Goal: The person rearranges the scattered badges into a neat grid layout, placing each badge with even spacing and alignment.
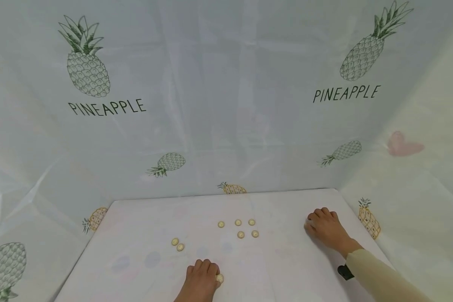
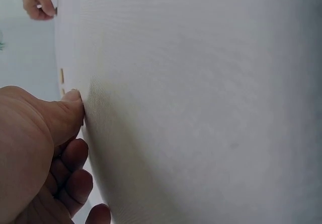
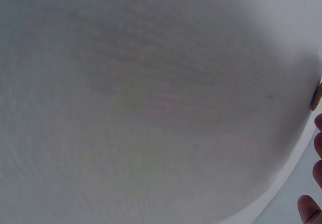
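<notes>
My left hand point(image 1: 201, 280) is low on the white-covered table, fingers curled down. A cream round wooden disc point(image 1: 219, 278) shows at its thumb side, held between thumb and index finger. In the left wrist view, the thumb point(image 2: 70, 110) comes down at the cloth and the disc is hidden. Far to the right, my right hand point(image 1: 326, 228) bends its fingers down to the table. By its fingertips in the right wrist view is the brown edge of another wooden disc point(image 3: 317, 97); the left wrist view shows it as a dark bit at the pinching fingers.
Several similar discs point(image 1: 240, 235) lie in a loose group mid-table, two more discs point(image 1: 180, 247) side by side to the left. A pineapple-printed sheet point(image 1: 226, 105) hangs behind and at both sides of the table point(image 1: 279, 260). A black device point(image 1: 345, 272) hangs at the right wrist.
</notes>
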